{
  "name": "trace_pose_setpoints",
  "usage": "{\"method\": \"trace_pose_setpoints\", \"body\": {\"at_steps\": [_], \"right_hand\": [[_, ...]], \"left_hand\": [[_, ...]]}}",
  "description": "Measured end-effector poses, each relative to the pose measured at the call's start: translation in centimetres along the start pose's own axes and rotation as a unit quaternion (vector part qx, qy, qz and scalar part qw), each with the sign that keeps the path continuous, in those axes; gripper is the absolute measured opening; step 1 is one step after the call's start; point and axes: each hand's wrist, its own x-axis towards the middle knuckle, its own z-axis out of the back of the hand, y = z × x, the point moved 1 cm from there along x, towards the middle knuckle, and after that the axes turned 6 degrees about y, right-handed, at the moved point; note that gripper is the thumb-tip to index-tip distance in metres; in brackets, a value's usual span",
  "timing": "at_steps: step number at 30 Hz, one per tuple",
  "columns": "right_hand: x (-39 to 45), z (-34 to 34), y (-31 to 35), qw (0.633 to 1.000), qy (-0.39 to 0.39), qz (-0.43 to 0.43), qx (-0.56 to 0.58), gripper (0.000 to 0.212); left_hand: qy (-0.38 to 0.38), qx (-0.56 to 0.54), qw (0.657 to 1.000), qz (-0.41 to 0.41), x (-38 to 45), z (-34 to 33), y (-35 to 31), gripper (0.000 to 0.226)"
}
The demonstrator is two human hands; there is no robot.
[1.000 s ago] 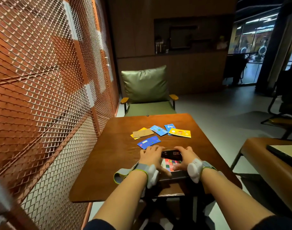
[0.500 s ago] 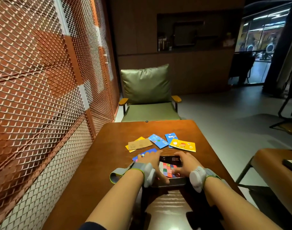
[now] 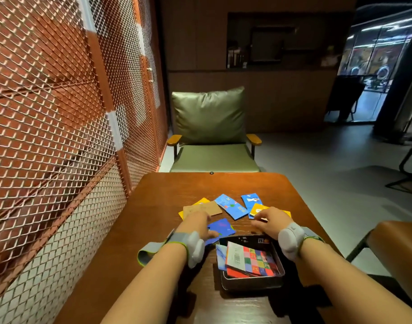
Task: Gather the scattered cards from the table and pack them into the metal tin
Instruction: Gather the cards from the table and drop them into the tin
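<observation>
Two hands reach over scattered cards (image 3: 230,206) beyond an open metal tin (image 3: 251,280)
Left hand (image 3: 196,224) fingers spread flat on a blue card (image 3: 221,226); right hand (image 3: 269,220) fingers loosely curled over a yellow card (image 3: 256,209)

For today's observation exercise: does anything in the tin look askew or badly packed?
Yes. In the metal tin, the checkered card lies tilted rather than flat, and a blue card sticks up against the left wall.

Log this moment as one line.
left hand: on dark blue card | right hand: on yellow card | tin: open, cards inside
</observation>
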Motion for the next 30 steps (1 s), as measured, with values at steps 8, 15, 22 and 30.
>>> {"method": "trace_pose_setpoints", "body": {"at_steps": [8, 15, 22, 30], "right_hand": [[3.1, 0.7, -2.5, 0.985, 0.027, -0.089, -0.142, 0.061], [5.9, 0.6, -2.7, 0.987, 0.041, -0.108, -0.110, 0.049], [6.7, 1.5, -3.8, 0.994, 0.026, -0.062, -0.088, 0.036], [10.3, 1.0, -2.1, 0.996, -0.027, -0.085, 0.024, 0.052]], "left_hand": [[-0.016, 0.064, 0.998, -0.022, 2.2, -1.8, 0.2, 0.066], [0.040, 0.098, 0.993, -0.052, 3.4, -0.6, -1.3, 0.026], [0.020, 0.058, 0.991, -0.119, 3.9, -0.1, -3.4, 0.026], [0.002, 0.162, 0.978, -0.134, 5.3, 1.1, -4.6, 0.060]]}}
